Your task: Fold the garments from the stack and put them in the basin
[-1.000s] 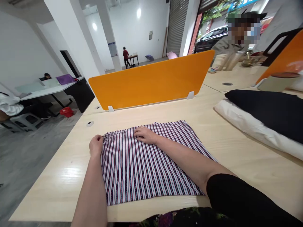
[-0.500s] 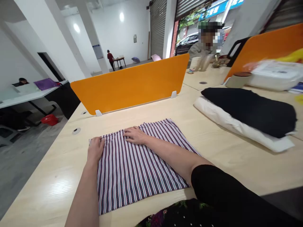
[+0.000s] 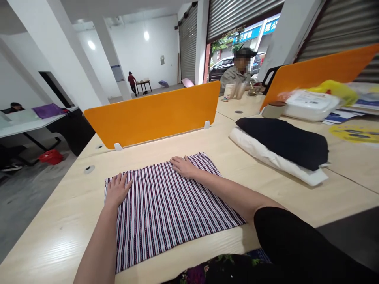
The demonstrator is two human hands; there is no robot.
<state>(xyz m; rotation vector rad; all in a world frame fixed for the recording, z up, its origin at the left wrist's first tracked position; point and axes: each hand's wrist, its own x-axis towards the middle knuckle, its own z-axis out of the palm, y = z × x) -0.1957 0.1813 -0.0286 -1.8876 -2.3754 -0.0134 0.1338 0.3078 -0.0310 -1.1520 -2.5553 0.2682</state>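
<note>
A folded striped cloth (image 3: 166, 205), purple, red and white, lies flat on the pale wooden table (image 3: 68, 221) in front of me. My left hand (image 3: 117, 189) rests flat on the cloth's far left corner with the fingers spread. My right hand (image 3: 183, 165) lies flat, palm down, on the cloth's far edge near the middle. Neither hand grips anything.
An orange divider panel (image 3: 154, 114) stands behind the cloth. To the right lies a stack of a black folded cloth (image 3: 287, 142) on a white one (image 3: 266, 156). Beyond are a second orange panel (image 3: 319, 71), a white plastic box (image 3: 310, 104), cups (image 3: 232, 91) and a seated person (image 3: 237, 71).
My left hand has let go of the pinched corner and now lies flat with fingers spread. My right hand slid right along the far edge. The view swung to the right.
</note>
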